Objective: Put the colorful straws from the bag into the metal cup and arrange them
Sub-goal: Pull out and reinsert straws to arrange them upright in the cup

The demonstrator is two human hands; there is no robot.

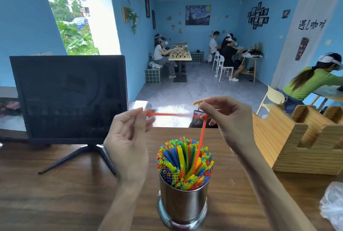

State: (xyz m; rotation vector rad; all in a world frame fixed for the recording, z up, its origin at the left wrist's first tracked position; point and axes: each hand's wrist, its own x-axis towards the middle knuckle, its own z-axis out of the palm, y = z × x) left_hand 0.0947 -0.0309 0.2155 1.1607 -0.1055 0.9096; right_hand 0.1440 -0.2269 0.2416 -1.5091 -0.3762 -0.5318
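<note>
A dark monitor [68, 99] stands at the left of the wooden tabletop [55, 193], switched off or too dim to read. Just to its right, the left hand [128, 141] is raised above the tabletop, thumb and forefinger pinching one end of an orange straw [163, 114] that lies roughly level and blurs toward the right, so its far end is hard to make out.

At centre, the metal cup [182, 204] stands upright on the tabletop, packed nearly full with colorful straws [183, 164] in blue, yellow, green, orange and red, their open ends fanning out above the rim. By the look of it, most of the loading is done; the bundle leans unevenly, so the tidying appears to be what is left.

Above the cup, the right hand [230, 119] pinches a second orange straw [201, 136] near its bent top, its lower end reaching down among the others. Whether that straw is going in or being pulled out cannot be told.

Farther right sits a wooden organizer [297, 143]. At the lower right edge, a crumpled clear plastic bag [332, 204] is cut off by the frame, so whether any straws remain inside is not visible. People sit at tables in the blue room behind, too small to detail.
</note>
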